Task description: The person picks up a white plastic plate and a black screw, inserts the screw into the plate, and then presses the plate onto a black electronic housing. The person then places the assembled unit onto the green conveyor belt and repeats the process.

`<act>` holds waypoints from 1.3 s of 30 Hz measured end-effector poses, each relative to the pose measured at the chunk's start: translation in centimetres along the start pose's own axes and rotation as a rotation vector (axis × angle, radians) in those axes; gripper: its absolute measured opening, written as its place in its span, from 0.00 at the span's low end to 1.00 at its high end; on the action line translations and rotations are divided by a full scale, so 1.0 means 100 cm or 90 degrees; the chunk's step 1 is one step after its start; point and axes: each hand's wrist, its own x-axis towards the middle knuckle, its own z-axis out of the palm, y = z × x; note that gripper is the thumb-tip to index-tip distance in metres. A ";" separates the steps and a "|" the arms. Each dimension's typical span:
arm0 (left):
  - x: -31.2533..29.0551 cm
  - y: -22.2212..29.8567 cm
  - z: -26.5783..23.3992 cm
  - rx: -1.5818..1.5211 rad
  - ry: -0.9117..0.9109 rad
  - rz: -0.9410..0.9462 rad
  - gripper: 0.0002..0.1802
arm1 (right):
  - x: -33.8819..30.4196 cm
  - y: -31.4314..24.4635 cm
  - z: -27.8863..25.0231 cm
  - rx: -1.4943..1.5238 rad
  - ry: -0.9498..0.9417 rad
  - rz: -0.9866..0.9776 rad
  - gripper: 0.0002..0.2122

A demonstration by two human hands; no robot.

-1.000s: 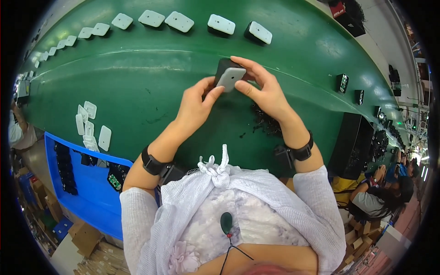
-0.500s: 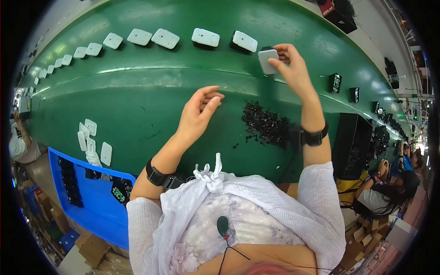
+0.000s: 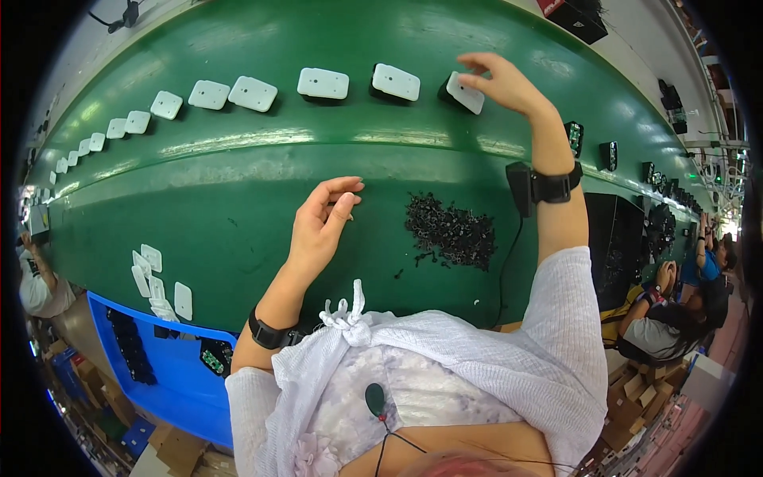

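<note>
A white-faced black case (image 3: 465, 94) lies tilted on the green table, at the right end of a row of similar cases. My right hand (image 3: 509, 83) is just beside and over its right edge, fingers stretched apart; whether the thumb still touches it I cannot tell. My left hand (image 3: 318, 226) hovers over the near part of the table, its fingers loosely curved and the thumb apart, with nothing visible in it. Between my forearms lies a heap of small black parts (image 3: 451, 230). The nearest neighbour in the row is another white-faced case (image 3: 396, 83).
Loose white plates (image 3: 183, 300) lie at the table's left, by a blue bin (image 3: 175, 397) holding black cases and a circuit board. Open cases with green boards (image 3: 575, 139) stand at the right, near a black box (image 3: 612, 246). Co-workers sit at both sides.
My right hand has let go of the white-faced case, which now rests on the table, and its fingers have spread. The view has shifted slightly; my left hand looks much the same.
</note>
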 end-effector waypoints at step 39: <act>-0.033 0.068 0.010 -0.144 0.110 0.313 0.18 | -0.120 -0.168 0.089 0.304 0.202 -0.321 0.13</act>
